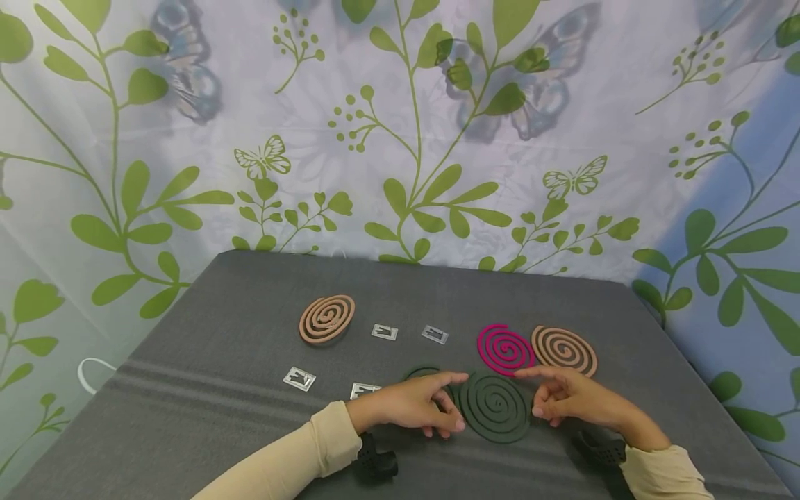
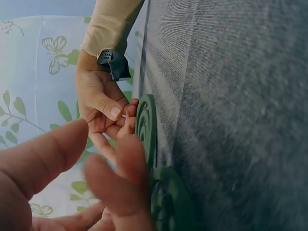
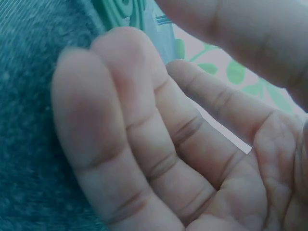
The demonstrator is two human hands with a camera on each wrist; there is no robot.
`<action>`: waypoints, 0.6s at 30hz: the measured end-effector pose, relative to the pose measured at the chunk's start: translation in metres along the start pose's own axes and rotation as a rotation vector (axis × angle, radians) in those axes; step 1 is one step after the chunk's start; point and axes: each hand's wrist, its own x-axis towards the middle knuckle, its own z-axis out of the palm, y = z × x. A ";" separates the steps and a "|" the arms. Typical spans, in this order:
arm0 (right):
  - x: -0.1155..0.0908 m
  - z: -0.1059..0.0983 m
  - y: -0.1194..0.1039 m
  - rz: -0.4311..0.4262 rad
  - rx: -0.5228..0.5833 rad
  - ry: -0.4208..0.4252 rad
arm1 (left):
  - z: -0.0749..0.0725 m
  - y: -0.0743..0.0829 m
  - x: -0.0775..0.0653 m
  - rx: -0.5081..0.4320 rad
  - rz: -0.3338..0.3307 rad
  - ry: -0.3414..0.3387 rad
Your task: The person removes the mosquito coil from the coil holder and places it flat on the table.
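Note:
A dark green mosquito coil (image 1: pixel 495 407) lies flat on the grey table between the two hands. My left hand (image 1: pixel 417 403) hovers over a second green coil (image 1: pixel 420 372) and mostly hides it; its index finger points right, the others bend loosely. At the right edge of the first coil is my right hand (image 1: pixel 578 397), index finger stretched to the lower edge of a pink coil (image 1: pixel 505 349), other fingers loosely bent around nothing. In the left wrist view, the green coil (image 2: pixel 148 120) shows edge-on beside the right hand's fingertips.
A tan coil (image 1: pixel 564 351) lies right of the pink one; another tan coil (image 1: pixel 326 319) sits raised at the left. Several small metal coil stands (image 1: pixel 300 378) are spread across the left and middle. A leaf-patterned curtain (image 1: pixel 400 139) hangs behind the table.

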 end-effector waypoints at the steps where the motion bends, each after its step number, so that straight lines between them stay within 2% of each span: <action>1: 0.000 0.000 -0.001 -0.007 0.003 -0.002 | -0.001 0.001 -0.001 0.010 0.008 -0.006; 5: 0.000 0.000 -0.006 -0.042 0.022 -0.008 | -0.003 0.005 -0.007 0.070 0.043 -0.021; 10: 0.004 0.004 -0.011 -0.124 0.024 -0.001 | -0.009 0.010 -0.018 0.161 0.108 -0.035; 14: 0.010 0.009 -0.015 -0.206 -0.037 0.057 | -0.017 0.015 -0.027 0.220 0.168 -0.038; 18: 0.013 0.014 -0.021 -0.234 -0.120 0.144 | -0.026 0.022 -0.036 0.269 0.227 -0.008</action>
